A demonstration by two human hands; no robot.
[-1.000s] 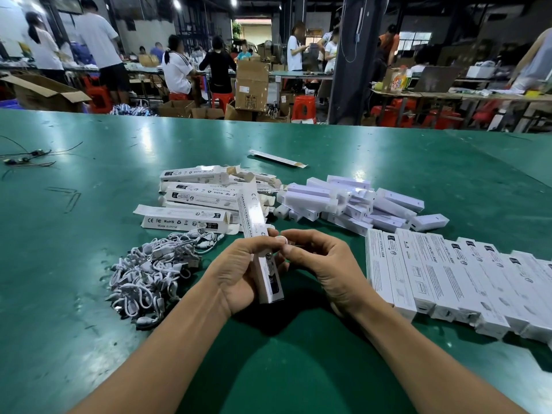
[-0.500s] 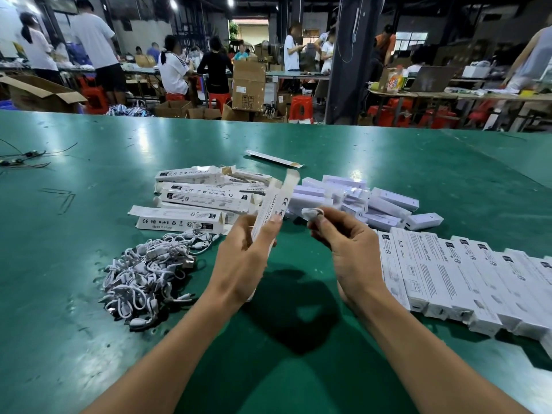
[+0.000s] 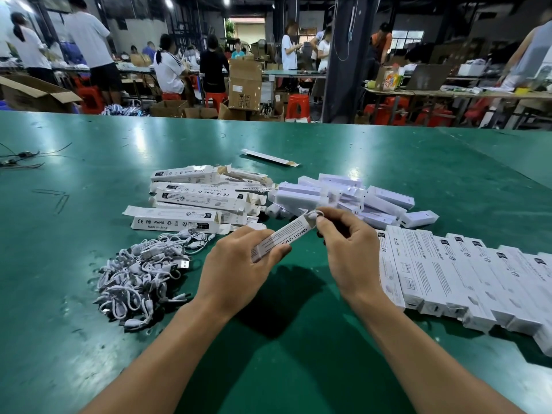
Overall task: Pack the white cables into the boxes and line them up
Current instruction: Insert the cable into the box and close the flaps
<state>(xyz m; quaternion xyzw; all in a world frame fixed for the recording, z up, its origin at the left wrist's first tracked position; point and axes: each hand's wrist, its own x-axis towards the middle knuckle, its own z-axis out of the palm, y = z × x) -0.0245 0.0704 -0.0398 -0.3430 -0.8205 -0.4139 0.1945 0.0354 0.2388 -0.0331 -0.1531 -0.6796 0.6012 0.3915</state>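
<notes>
- The box (image 3: 283, 237) now lies flatter at frame centre; our left hand (image 3: 236, 264) fingers grip it.
- Our right hand (image 3: 349, 252) fingers pinch the white cable (image 3: 315, 216), now at the box mouth; we judge insertion next.

We count one held box (image 3: 286, 234), one held cable (image 3: 313, 215), one cable heap (image 3: 140, 273), one printed-box pile (image 3: 197, 201), one plain-box pile (image 3: 343, 195), one flat box (image 3: 268, 157) and at least seven rowed boxes (image 3: 442, 279)

Glossy, scuffed green bench (image 3: 388, 162) threw back lamp glare; printed white cardboard boxes (image 3: 448, 276) looked matt; cables (image 3: 140, 273) smooth white plastic.
</notes>
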